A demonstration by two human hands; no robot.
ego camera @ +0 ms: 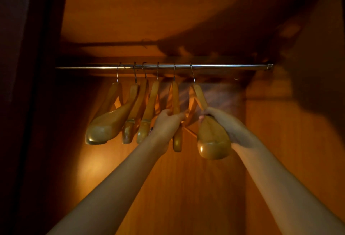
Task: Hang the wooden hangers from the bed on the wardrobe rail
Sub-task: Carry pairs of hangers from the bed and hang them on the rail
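Several wooden hangers with metal hooks hang from the chrome wardrobe rail (224, 66), which runs across the middle of the view. My left hand (166, 124) is closed around the arm of the second hanger from the right (175, 96). The rightmost hanger (212, 137) has its hook on the rail, and my right hand (224, 122) grips its near arm from the right side. To the left, the other hangers (108, 124) hang free and crowd together.
Orange wooden wardrobe walls (280, 141) close in at the back and right, and a wooden shelf (130, 10) sits above the rail. A dark door edge (28, 85) stands on the left. The rail's right stretch carries no hangers.
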